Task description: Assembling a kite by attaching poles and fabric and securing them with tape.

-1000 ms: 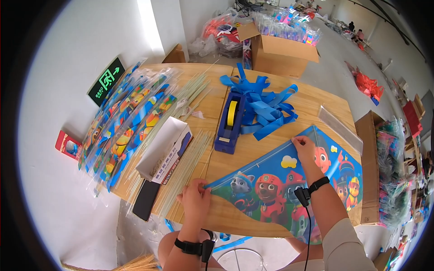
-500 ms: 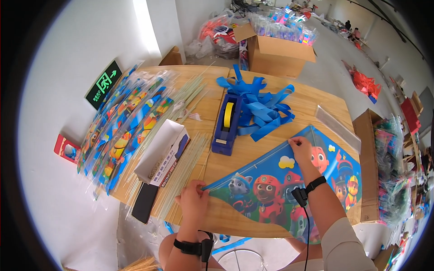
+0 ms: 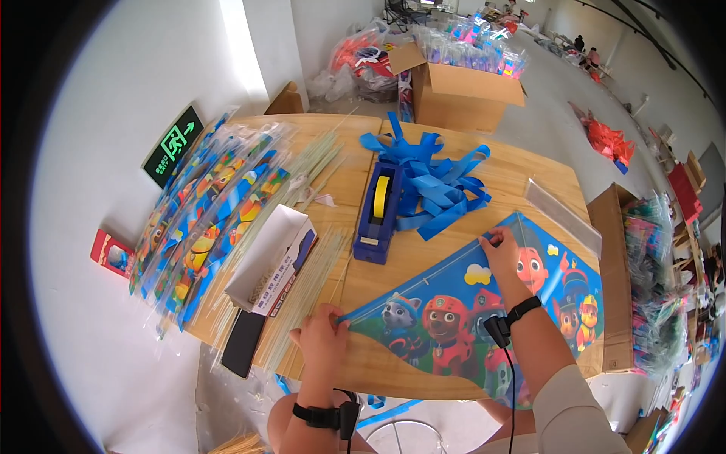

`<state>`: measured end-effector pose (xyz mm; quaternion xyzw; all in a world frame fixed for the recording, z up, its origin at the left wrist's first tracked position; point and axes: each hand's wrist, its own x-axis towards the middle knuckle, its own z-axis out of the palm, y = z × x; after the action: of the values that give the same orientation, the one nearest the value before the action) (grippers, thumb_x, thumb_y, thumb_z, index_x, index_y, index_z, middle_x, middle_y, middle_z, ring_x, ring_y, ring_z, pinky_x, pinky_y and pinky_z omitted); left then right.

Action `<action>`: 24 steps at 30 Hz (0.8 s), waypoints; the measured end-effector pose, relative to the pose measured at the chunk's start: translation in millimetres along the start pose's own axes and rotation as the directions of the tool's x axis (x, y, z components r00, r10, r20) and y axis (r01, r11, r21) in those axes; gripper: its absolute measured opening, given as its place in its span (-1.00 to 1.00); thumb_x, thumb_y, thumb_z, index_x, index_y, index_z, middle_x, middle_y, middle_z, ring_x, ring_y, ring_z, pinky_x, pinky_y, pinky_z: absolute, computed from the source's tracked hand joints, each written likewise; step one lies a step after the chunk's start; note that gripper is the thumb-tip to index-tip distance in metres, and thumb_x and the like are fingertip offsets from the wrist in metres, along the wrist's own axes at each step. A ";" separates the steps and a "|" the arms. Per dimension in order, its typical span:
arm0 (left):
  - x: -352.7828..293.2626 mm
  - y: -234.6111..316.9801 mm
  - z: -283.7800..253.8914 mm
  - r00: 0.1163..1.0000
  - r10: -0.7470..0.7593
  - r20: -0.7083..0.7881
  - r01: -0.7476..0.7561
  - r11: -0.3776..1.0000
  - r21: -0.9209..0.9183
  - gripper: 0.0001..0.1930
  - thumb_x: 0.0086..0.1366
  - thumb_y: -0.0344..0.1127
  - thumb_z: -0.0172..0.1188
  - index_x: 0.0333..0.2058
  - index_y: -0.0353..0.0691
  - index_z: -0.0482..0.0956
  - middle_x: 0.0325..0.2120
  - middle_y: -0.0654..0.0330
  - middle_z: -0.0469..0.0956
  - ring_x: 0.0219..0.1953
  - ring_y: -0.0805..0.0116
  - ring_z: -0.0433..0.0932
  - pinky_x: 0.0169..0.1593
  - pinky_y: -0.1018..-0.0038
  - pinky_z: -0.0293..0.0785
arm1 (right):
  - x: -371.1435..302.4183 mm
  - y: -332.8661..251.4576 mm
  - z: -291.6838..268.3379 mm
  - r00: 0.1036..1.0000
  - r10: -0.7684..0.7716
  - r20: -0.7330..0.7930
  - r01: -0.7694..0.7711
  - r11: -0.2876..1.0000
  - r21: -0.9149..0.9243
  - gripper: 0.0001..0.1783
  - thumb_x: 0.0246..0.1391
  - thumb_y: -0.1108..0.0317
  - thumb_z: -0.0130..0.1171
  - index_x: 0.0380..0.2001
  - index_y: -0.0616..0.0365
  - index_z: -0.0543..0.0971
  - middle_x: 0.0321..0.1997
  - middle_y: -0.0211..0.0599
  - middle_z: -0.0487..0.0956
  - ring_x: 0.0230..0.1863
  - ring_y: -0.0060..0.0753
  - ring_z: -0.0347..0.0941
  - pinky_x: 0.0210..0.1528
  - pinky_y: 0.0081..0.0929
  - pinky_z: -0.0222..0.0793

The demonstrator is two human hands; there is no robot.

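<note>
A blue kite (image 3: pixel 432 284) printed with cartoon dogs lies spread over the table's right half, its lower part hanging past the front edge. My left hand (image 3: pixel 321 340) pinches its left corner. At the upper edge, my right hand (image 3: pixel 502 253) is closed with thumb and fingertips together on the border, where a thin pale rod runs along it. Beyond the kite stands a blue tape dispenser (image 3: pixel 372 227) with a yellow roll. Next to that lies a loose heap of blue ribbon (image 3: pixel 439 185).
Thin pale rods (image 3: pixel 318 261) lie left of the dispenser, beside an open white box (image 3: pixel 266 265) and a black phone (image 3: pixel 243 346). Packed kites (image 3: pixel 208 216) cover the left side. A clear strip (image 3: pixel 563 216) lies far right. Cartons (image 3: pixel 465 94) of packages stand around the table (image 3: pixel 393 376).
</note>
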<state>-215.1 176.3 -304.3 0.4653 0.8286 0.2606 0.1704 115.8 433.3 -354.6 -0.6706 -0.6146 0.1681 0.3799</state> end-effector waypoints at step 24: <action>-23.5 36.5 44.8 0.836 0.532 0.136 -0.548 0.821 0.160 -0.25 0.38 0.02 0.08 0.40 -0.29 0.15 0.45 -0.07 0.06 0.48 -0.13 0.00 0.48 0.03 -0.11 | -2.3 -3.6 0.4 0.998 -0.054 -0.023 0.054 0.998 -0.034 -0.75 -0.08 0.26 0.47 -0.36 0.03 0.60 -0.44 -0.43 0.54 -0.31 -0.29 0.49 -0.21 -0.27 0.35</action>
<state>-154.8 184.1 -318.0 0.7057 0.6760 0.1969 0.0790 112.5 431.1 -352.8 -0.6619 -0.6307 0.1396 0.3803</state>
